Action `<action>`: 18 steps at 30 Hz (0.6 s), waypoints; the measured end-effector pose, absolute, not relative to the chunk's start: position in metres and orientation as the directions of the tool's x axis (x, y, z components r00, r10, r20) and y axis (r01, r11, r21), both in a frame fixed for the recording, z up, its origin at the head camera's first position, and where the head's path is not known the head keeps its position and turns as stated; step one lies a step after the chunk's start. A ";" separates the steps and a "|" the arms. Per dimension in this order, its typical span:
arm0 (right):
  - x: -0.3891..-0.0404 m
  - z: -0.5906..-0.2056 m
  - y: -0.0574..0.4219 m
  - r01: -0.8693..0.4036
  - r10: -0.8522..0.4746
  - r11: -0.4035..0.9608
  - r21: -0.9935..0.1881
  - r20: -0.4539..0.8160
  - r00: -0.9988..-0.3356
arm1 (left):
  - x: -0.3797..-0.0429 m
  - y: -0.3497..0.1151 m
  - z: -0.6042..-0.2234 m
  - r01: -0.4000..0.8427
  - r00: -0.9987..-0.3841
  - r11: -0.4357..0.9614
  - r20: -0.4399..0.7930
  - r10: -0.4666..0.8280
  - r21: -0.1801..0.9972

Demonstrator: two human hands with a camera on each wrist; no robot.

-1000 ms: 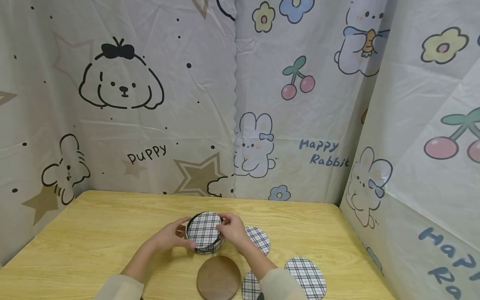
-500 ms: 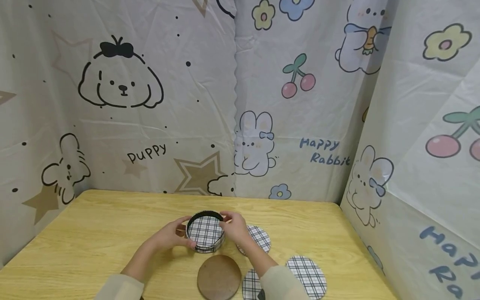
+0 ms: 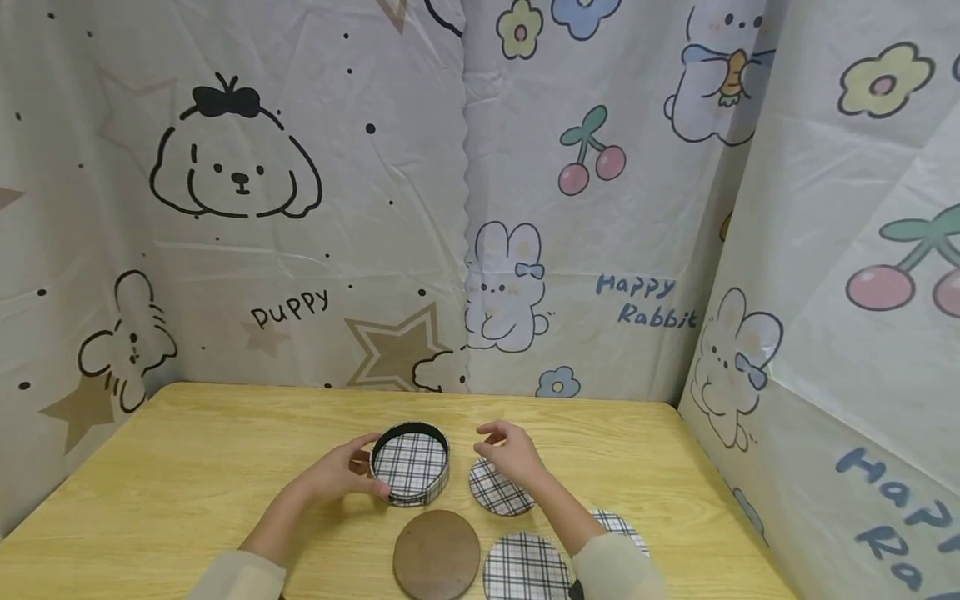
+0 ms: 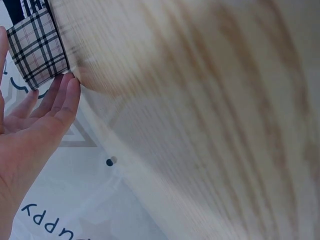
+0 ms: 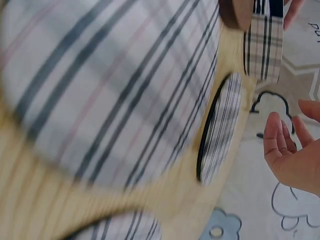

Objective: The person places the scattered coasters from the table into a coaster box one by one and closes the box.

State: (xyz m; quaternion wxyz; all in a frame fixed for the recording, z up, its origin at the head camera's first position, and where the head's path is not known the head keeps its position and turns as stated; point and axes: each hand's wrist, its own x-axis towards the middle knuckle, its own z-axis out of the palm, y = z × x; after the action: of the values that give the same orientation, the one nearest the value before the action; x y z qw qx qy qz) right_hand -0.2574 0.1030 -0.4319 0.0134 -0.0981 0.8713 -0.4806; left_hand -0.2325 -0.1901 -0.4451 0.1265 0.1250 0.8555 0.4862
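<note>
A round plaid coaster holder [image 3: 440, 483] with a black inner wall stands upright on the table, a plaid disc lying inside it. From the left, my left hand [image 3: 333, 475] grips its side, the thumb at the near edge and fingers farther back. The left wrist view shows those fingers against the plaid wall [image 4: 39, 50]. My right hand [image 3: 513, 454] is off the holder, fingers loosely bent with nothing between them. It hovers over a round plaid coaster [image 3: 498, 493], partly covering it. The right wrist view also shows the raised right hand [image 5: 295, 155] apart from the coasters.
A plain brown disc [image 3: 437, 556] lies in front of the holder. To its right is another plaid coaster [image 3: 527, 568]. A further coaster [image 3: 621, 528] is mostly hidden behind the right sleeve. Patterned curtains [image 3: 390, 250] surround the yellow wooden table [image 3: 225, 442].
A plaid coaster held tilted at the holder's rim has gone down flat inside. My right hand has let go and moved right, over the nearest coaster. The left hand keeps its hold.
</note>
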 end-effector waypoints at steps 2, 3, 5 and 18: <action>-0.254 -0.430 0.116 -0.147 -0.187 0.536 -0.831 0.052 -0.981 | -0.233 -0.190 -0.446 0.087 -0.937 0.495 -0.097 0.335 0.864; -0.253 -0.430 0.122 -0.137 -0.188 0.540 -0.830 0.040 -0.981 | -0.234 -0.190 -0.447 0.084 -0.938 0.496 -0.100 0.333 0.864; -0.250 -0.429 0.138 -0.116 -0.188 0.538 -0.835 0.015 -0.982 | -0.234 -0.190 -0.447 0.085 -0.937 0.496 -0.100 0.335 0.864; -0.221 -0.427 0.233 -0.099 -0.254 0.655 -0.749 -0.094 -0.963 | -0.233 -0.191 -0.446 0.100 -0.928 0.494 -0.098 0.358 0.864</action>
State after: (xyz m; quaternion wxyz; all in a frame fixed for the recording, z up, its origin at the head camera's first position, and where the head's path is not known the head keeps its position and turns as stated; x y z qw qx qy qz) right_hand -0.2214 0.2333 -0.4270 0.0956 -0.0975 0.9045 -0.4040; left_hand -0.2334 -0.1913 -0.4457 0.1334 0.1342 0.8539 0.4848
